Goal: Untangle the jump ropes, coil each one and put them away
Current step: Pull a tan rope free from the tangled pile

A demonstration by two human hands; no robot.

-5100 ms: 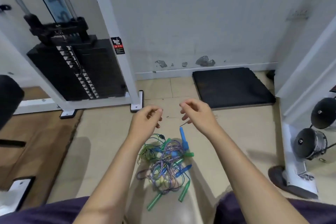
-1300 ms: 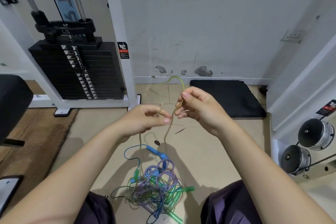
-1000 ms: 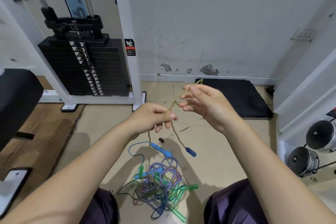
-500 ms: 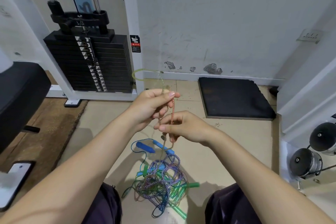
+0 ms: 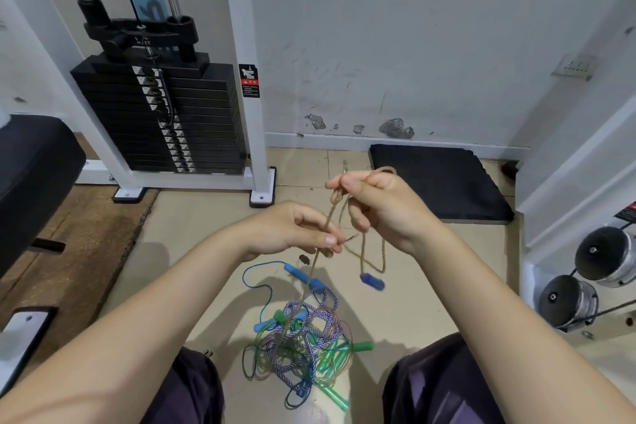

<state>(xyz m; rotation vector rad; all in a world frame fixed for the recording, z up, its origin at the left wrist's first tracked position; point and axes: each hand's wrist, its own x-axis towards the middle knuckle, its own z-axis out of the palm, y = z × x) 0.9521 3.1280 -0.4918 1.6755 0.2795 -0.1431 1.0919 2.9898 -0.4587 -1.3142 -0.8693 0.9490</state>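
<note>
Here, at frame centre, a tan rope [image 5: 361,251] is pinched by the left hand [image 5: 292,234] and looped over the curled fingers of the raised right hand [image 5: 382,206] above the tangle [image 5: 303,344].

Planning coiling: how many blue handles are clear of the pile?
3: two handles on the floor beside the pile, one dangling from the tan rope. Others may hide inside.

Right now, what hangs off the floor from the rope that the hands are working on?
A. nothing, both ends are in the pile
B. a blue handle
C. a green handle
B: a blue handle dangles at the end of the tan rope below the right hand, clear of the tangled pile; the left hand pinches the same rope.
</note>
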